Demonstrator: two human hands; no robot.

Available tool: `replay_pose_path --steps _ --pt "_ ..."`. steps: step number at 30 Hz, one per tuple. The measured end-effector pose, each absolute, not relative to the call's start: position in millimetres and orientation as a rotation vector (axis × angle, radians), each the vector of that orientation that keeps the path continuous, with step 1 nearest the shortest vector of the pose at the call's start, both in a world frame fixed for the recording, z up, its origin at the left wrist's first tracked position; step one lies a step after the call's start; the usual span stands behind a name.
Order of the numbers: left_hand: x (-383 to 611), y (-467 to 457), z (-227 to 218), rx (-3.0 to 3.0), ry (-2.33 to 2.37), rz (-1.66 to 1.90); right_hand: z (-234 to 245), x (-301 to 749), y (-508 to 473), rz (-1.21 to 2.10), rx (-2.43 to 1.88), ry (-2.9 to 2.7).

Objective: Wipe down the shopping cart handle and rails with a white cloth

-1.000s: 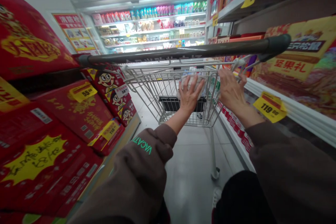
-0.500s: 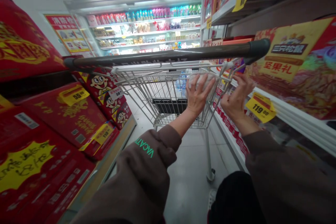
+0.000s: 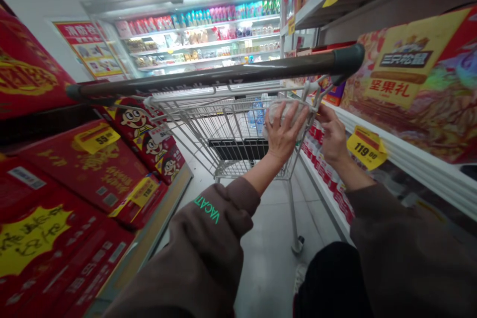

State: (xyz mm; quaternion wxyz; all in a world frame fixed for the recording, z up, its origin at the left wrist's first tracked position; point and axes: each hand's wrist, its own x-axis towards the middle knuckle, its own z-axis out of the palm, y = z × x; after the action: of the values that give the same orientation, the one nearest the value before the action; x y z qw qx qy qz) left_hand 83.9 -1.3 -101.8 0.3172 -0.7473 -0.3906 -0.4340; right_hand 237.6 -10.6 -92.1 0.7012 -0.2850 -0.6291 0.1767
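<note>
Head view: left hand (image 3: pixel 283 131) covering pale bundle (image 3: pixel 273 108), fingers apart; right hand (image 3: pixel 331 131) hanging beside cart (image 3: pixel 238 150), grip unclear.

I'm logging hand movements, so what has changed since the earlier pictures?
Relative to the cart, the left hand and the pale bundle under it moved right, toward its right side; the right hand moved right too. The left hand stayed on the bundle.

Glossy handlebar (image 3: pixel 261 70), metal-wire cart (image 3: pixel 238 149)
</note>
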Motion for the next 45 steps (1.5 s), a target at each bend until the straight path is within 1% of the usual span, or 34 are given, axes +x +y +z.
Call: replay_pose_path --steps 2,7,9,13,16,21,25,29,33,35,37,42,45 --pt "88 3 -106 -1.948 -1.017 -1.139 -92 238 -8 0.431 -0.593 -1.333" --pt "64 6 -157 -2.092 -0.969 -0.989 -91 241 -4 0.440 -0.614 -1.262" --pt "56 2 -168 -2.147 -0.959 -0.946 -91 243 -5 0.410 -0.622 -1.241" --pt "62 -7 -156 -2.114 -1.030 -0.986 -96 244 -6 0.324 -0.643 -1.233" --pt "71 -4 -147 -2.024 -0.985 -1.031 -98 242 -6 0.286 -0.639 -1.243" --pt "55 5 -167 -1.971 -0.789 -1.014 -97 238 -10 0.285 -0.628 -1.280" --pt "39 0 -180 -2.063 -0.823 -0.942 -97 236 -11 0.304 -0.639 -1.318" --pt "35 -6 -176 -2.014 -0.838 -0.894 -95 233 -14 0.345 -0.646 -1.323" --pt "25 -8 -167 -2.031 -0.767 -0.922 -91 229 -20 0.409 -0.609 -1.289" --pt "19 -11 -162 -2.083 -0.738 -0.983 -91 227 -23 0.401 -0.616 -1.300" --pt "15 -18 -155 -2.112 -0.775 -1.116 -91 224 -26 0.369 -0.639 -1.343" --pt "22 -52 -132 -2.020 -1.000 -1.622 -88 221 -28 0.286 -0.700 -1.428" --pt "27 -71 -126 -2.012 -1.069 -1.887 -88 220 -39 0.224 -0.745 -1.494"
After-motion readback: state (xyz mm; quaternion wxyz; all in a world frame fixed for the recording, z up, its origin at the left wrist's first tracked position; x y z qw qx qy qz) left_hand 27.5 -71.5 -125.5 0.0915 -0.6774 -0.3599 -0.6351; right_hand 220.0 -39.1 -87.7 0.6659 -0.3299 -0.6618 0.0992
